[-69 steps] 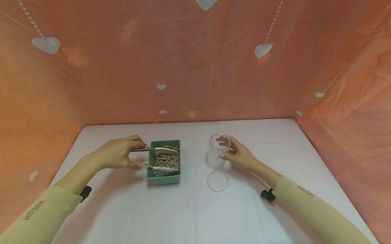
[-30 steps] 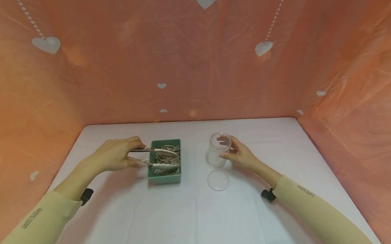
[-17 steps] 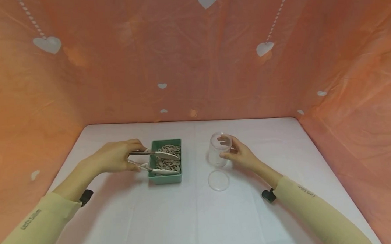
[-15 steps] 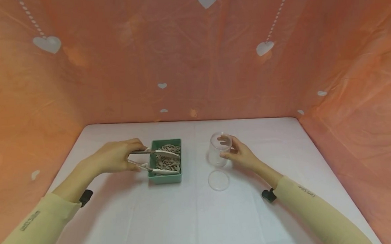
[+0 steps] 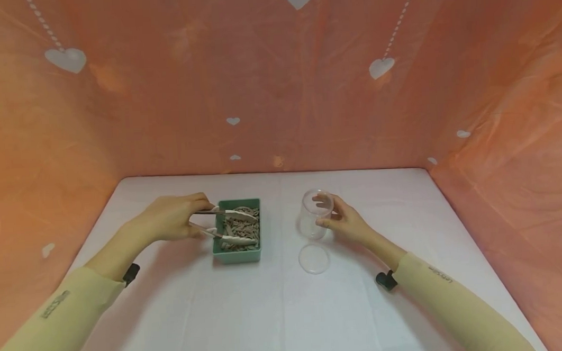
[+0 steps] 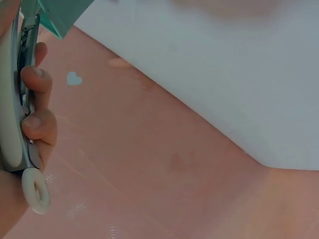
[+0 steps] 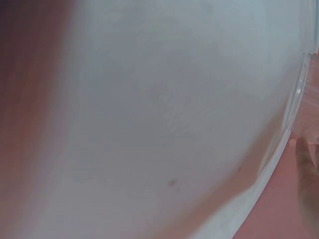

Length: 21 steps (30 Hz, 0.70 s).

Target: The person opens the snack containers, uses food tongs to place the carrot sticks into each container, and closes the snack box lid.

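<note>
Our left hand (image 5: 174,218) grips white-tipped metal tongs (image 5: 239,240) over a rectangular green box (image 5: 237,257), our right hand (image 5: 347,222) a clear plastic jar (image 5: 311,228).

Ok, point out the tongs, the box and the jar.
Tongs (image 5: 235,215): head view, white end of the far arm.
Box (image 5: 238,256): head view, outside of the near wall.
Jar (image 5: 308,224): head view, clear side wall.
</note>
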Available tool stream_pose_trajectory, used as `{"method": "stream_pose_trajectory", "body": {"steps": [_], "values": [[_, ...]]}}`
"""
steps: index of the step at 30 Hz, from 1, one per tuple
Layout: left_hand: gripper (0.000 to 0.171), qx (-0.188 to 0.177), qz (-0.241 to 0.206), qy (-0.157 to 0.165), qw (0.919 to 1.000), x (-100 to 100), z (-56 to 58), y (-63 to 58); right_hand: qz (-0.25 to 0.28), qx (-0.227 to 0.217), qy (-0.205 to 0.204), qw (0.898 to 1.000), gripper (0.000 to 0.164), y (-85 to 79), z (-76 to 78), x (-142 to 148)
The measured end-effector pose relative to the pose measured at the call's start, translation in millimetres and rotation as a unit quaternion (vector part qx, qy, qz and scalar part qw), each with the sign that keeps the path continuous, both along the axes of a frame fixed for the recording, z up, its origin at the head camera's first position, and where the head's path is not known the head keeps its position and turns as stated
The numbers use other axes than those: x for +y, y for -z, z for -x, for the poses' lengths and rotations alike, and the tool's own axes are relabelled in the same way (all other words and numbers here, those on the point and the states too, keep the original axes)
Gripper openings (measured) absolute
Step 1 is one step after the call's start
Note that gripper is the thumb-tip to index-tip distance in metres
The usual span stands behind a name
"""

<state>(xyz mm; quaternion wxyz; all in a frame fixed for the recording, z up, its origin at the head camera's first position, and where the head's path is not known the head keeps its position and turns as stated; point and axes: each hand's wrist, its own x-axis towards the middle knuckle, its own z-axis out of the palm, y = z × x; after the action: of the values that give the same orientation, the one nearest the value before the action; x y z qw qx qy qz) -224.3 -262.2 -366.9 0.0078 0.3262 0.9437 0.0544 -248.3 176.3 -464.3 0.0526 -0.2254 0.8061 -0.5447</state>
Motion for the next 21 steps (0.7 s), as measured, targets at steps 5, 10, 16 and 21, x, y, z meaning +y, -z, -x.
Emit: {"method": "stream_pose_trajectory", "body": {"steps": [5,10,16,21], "values": [[0.051,-0.008,0.001,-0.007,0.9999,2.3,2.4,-1.0,-0.001,-0.002,0.002,1.000,0.068,0.9,0.8,0.3],[0.045,-0.009,-0.001,-0.010,0.9999,3.8,1.1,-1.7,-0.002,-0.003,0.003,1.000,0.069,1.6,1.1,1.1],[0.044,-0.006,-0.001,-0.016,0.9999,5.4,-1.2,-2.6,-0.002,-0.004,0.004,1.000,0.069,-0.2,0.4,1.2],[0.047,-0.011,0.005,-0.028,0.9995,6.1,-2.1,-2.5,-0.002,-0.010,-0.001,1.000,0.069,-1.3,0.1,0.0]]}}
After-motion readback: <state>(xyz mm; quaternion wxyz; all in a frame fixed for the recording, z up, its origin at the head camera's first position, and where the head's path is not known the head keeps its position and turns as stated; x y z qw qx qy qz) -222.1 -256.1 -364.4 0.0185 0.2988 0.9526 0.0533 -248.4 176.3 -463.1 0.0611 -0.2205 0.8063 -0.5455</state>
